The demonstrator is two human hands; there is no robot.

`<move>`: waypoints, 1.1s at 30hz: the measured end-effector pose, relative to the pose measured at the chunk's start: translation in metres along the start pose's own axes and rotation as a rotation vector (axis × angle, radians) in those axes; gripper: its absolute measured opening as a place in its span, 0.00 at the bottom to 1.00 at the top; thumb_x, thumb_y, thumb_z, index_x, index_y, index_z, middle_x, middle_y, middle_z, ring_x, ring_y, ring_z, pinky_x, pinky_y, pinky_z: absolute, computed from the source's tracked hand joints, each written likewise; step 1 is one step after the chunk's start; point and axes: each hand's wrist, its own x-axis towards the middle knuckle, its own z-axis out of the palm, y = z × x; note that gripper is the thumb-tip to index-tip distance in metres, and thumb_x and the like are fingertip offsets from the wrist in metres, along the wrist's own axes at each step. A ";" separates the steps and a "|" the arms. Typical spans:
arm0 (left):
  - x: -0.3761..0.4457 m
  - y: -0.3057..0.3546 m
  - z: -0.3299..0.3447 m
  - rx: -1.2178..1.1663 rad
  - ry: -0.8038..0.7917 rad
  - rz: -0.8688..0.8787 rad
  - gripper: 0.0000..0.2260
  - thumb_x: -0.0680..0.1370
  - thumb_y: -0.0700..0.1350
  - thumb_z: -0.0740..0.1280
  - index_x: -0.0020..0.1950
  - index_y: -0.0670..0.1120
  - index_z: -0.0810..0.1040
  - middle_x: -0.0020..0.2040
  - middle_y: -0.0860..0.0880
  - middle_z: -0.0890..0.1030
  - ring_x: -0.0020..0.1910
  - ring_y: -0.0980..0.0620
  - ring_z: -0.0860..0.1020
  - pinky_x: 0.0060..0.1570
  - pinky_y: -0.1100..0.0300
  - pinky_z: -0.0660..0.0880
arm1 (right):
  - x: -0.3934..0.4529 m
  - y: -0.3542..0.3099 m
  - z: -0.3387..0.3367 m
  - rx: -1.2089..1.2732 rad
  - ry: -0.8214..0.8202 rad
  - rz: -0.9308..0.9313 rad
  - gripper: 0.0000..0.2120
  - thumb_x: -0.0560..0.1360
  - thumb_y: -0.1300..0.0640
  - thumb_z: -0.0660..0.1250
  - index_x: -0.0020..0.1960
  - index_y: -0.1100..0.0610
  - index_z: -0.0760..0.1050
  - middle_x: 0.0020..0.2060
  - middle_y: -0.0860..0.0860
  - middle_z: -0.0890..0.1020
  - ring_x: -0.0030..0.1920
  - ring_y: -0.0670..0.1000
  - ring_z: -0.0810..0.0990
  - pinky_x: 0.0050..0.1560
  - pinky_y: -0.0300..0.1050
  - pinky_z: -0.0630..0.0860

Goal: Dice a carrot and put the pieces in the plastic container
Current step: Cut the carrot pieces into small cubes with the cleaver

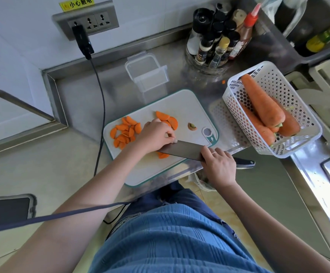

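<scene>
Over the cutting board [179,103], left hand [154,134] fingers curl onto carrot pieces [163,155]; right hand [219,166] grips the knife [181,151].

1. A stainless steel surface [85,99] with a raised back edge.
2. On it: a white cutting board [179,107], a clear plastic container [147,74] just behind the board, a white perforated basket [290,107], and a round bottle rack [205,64].

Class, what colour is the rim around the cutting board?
Teal-green, edging the white cutting board; seen in the head view.
</scene>
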 end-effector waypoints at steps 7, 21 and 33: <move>-0.002 -0.011 0.002 -0.250 0.216 -0.042 0.04 0.74 0.42 0.70 0.44 0.44 0.84 0.44 0.51 0.83 0.41 0.57 0.76 0.41 0.71 0.68 | -0.010 0.006 0.001 0.001 -0.047 0.022 0.17 0.57 0.68 0.77 0.38 0.59 0.72 0.25 0.51 0.75 0.25 0.55 0.73 0.26 0.41 0.66; -0.018 -0.032 0.034 -0.248 0.097 -0.053 0.07 0.73 0.45 0.72 0.50 0.46 0.84 0.47 0.51 0.84 0.45 0.57 0.80 0.45 0.67 0.73 | -0.033 0.015 -0.005 0.154 -0.156 0.498 0.11 0.71 0.63 0.71 0.39 0.59 0.68 0.24 0.50 0.69 0.26 0.55 0.68 0.29 0.41 0.56; 0.052 -0.062 0.023 0.428 -0.102 0.199 0.29 0.80 0.53 0.58 0.76 0.57 0.45 0.77 0.48 0.41 0.75 0.48 0.39 0.73 0.50 0.43 | -0.027 0.009 -0.008 0.235 -0.202 0.646 0.12 0.76 0.56 0.66 0.41 0.55 0.63 0.27 0.51 0.74 0.28 0.56 0.68 0.26 0.42 0.56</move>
